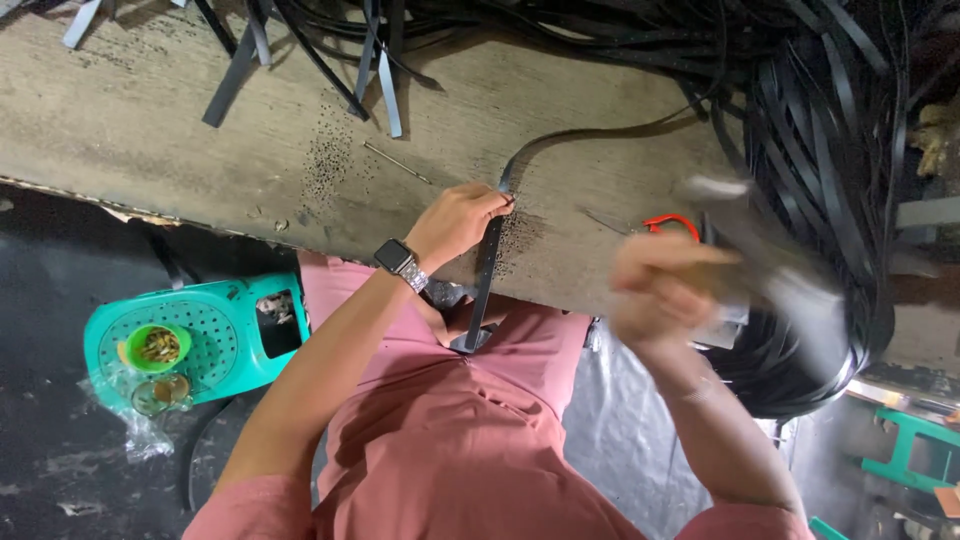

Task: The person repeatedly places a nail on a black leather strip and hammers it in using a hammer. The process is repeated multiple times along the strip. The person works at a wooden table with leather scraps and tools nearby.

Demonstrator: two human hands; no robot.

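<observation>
My left hand [457, 222], with a wristwatch on the wrist, pinches a thin metal punch upright on a black strap [489, 262] that lies across the wooden workbench [180, 130]. The strap runs from a pile at the back, under my fingers, and hangs over the bench's near edge onto my lap. My right hand [660, 290] is raised to the right and blurred by motion; it grips the handle of a hammer [770, 255], whose blurred head points up and left. Small black punched dots lie scattered around the strap.
A big tangle of black straps [830, 120] fills the back and right of the bench. Loose cut strips [240, 60] lie at the back left, a thin metal rod [395, 162] near the middle. Red-handled scissors [672, 222] sit by the hammer. A green plastic stool [200, 335] with cups stands on the floor at left.
</observation>
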